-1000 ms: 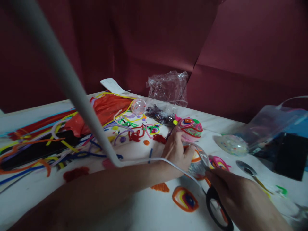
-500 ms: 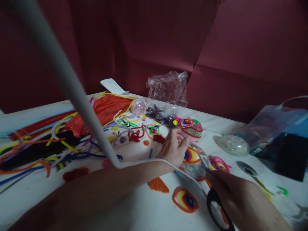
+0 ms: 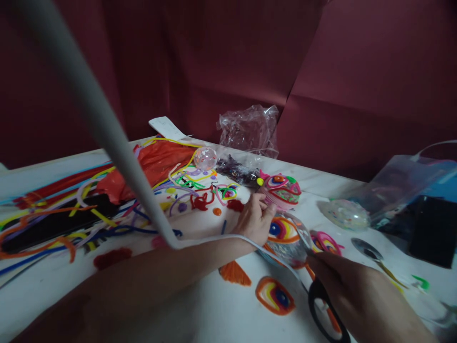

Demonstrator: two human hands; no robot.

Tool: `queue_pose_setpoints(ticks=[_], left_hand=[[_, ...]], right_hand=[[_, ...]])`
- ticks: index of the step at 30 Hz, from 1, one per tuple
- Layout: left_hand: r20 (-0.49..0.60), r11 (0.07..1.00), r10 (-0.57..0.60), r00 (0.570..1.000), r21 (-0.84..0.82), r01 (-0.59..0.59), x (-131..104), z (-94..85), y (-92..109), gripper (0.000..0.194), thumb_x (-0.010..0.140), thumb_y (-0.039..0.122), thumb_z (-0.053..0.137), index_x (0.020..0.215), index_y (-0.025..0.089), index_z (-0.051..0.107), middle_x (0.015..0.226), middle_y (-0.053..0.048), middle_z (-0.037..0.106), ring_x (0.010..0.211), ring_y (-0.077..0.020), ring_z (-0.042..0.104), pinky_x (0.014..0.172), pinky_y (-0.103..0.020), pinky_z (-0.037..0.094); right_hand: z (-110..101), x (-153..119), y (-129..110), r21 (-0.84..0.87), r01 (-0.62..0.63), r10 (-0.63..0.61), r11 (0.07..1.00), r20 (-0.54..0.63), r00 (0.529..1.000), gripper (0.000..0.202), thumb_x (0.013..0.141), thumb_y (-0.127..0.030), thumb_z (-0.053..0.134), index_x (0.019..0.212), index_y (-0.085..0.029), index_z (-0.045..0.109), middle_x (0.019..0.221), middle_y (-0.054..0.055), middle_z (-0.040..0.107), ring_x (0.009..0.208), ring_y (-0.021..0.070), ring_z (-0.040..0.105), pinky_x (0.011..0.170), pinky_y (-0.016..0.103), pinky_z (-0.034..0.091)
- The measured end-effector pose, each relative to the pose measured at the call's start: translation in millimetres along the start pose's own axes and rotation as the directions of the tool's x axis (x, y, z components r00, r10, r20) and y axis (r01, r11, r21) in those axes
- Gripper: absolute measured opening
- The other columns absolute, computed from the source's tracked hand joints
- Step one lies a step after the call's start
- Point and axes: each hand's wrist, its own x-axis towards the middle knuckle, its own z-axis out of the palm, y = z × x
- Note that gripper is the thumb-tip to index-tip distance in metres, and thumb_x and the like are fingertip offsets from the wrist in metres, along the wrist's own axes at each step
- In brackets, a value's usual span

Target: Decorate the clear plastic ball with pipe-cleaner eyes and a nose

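2 hands [image 3: 254, 220] over white tabletop [image 3: 228, 326], creased maroon backdrop [image 3: 232, 62] behind

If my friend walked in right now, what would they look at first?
Probably the big colorful eye on the clear rounded piece, between the person's left hand and right hand. Another orange-edged eye lies on the white table, nearer the camera. Your friend might also notice the thick grey pole slanting down the left side, in front of the crumpled red plastic.
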Motion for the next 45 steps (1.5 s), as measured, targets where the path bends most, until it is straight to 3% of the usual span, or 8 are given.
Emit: queue_pose_setpoints(ticks=[16, 22, 27, 37, 45], left_hand=[[-0.054, 1.0, 0.016, 0.998, -0.018, -0.017, -2, 3.9, -3, 0.023, 0.087, 0.028, 0.043, 0.107, 0.017, 0.044, 0.091, -0.006, 0.058, 0.091, -0.0198, 0.055, 0.085, -0.034, 0.04], [-0.047, 0.998, 0.0, 0.999, -0.067, -0.003, 1, 3.1, -5, 0.026, 0.088, 0.037, 0.038, 0.103, 0.016, 0.044, 0.092, -0.007, 0.058, 0.09, -0.0198, 0.055, 0.083, -0.033, 0.042], [-0.029, 0.994, -0.049, 0.998, -0.097, 0.046, 2, 0.7, -4, 0.031, 0.088, 0.047, 0.031, 0.092, 0.02, 0.046, 0.087, -0.004, 0.058, 0.087, -0.0191, 0.056, 0.08, -0.033, 0.043], [-0.012, 0.991, -0.084, 0.996, -0.102, 0.082, 2, 5.6, -9, 0.024, 0.088, 0.042, 0.036, 0.087, 0.021, 0.046, 0.086, -0.003, 0.059, 0.087, -0.0183, 0.057, 0.08, -0.031, 0.044], [0.06, 0.981, -0.106, 0.993, -0.159, 0.114, 8, -9.7, -5, 0.042, 0.088, 0.051, 0.03, 0.088, 0.017, 0.055, 0.092, -0.007, 0.063, 0.092, -0.0201, 0.059, 0.086, -0.036, 0.046]], right_hand=[[2, -1, -1, -0.003, 0.08, -0.08, 0.997, -0.056, 0.995, 0.041, 0.075, -0.048, 0.031, 0.051, -0.027, 0.057, 0.045, 0.002, 0.058, 0.034, 0.0193, 0.048, 0.037, 0.028, 0.035], [1, 0, -2, -0.002, 0.019, -0.019, 1.0, -0.013, 1.0, 0.043, 0.072, -0.052, 0.029, 0.056, -0.027, 0.06, 0.049, 0.002, 0.06, 0.041, 0.0215, 0.053, 0.041, 0.029, 0.038], [0, 0, -5, -0.011, 0.011, -0.011, 1.0, -0.005, 1.0, 0.043, 0.071, -0.052, 0.029, 0.053, -0.027, 0.058, 0.048, 0.003, 0.059, 0.038, 0.0206, 0.049, 0.04, 0.029, 0.037], [-1, 1, -8, -0.027, 0.008, -0.008, 1.0, 0.0, 1.0, 0.045, 0.071, -0.053, 0.027, 0.053, -0.026, 0.059, 0.048, 0.004, 0.06, 0.038, 0.0212, 0.05, 0.039, 0.03, 0.037], [-2, 4, 9, -0.015, 0.073, -0.073, 0.997, -0.001, 0.997, 0.046, 0.075, -0.053, 0.029, 0.058, -0.026, 0.062, 0.05, 0.001, 0.06, 0.041, 0.0205, 0.054, 0.039, 0.028, 0.041]])
